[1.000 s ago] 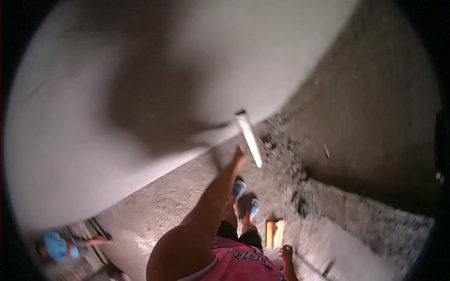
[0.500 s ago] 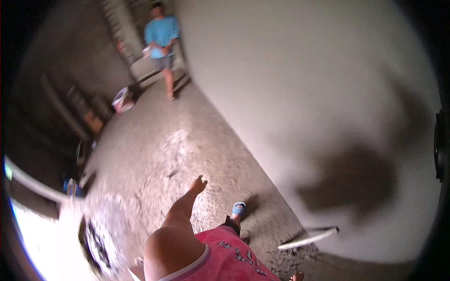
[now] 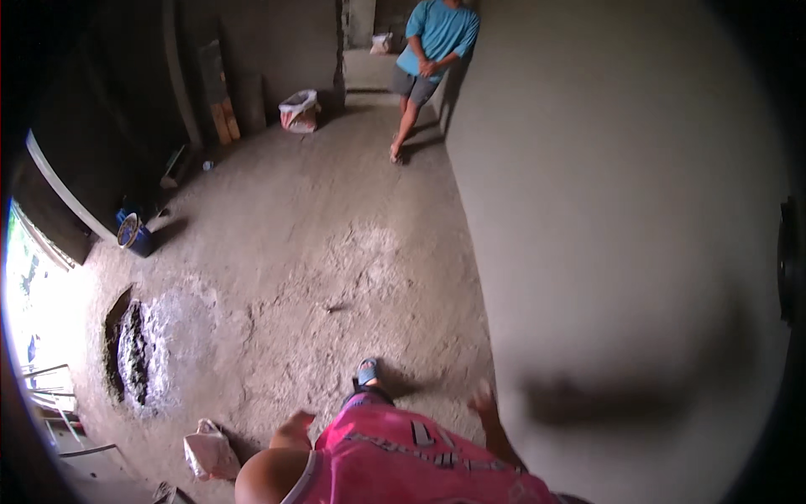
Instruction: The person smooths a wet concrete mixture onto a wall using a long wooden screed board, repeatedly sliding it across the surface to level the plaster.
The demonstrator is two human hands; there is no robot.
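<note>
My left hand hangs beside the pink shirt I wear, its fingers loosely apart and partly blurred, with nothing seen in it. Nearest to it on the floor is a pale sack, bunched up at the top. On the other side, my right hand is raised a little near the smooth grey wall; its blurred fingers are apart, holding nothing. It does not clearly touch the wall. Ahead of my body, one foot in a blue slide sandal stands on the rough floor.
Another person in a blue shirt leans by the wall's far end, hands together. A white-and-red sack, upright boards and a dark blue bucket stand far left. Nearer left lies a mortar trough with grey mix around it.
My view has turned left and levelled, so the bucket, trough and near sack show more fully. My left hand has come back toward my body; my right hand has swung forward beside the wall.
</note>
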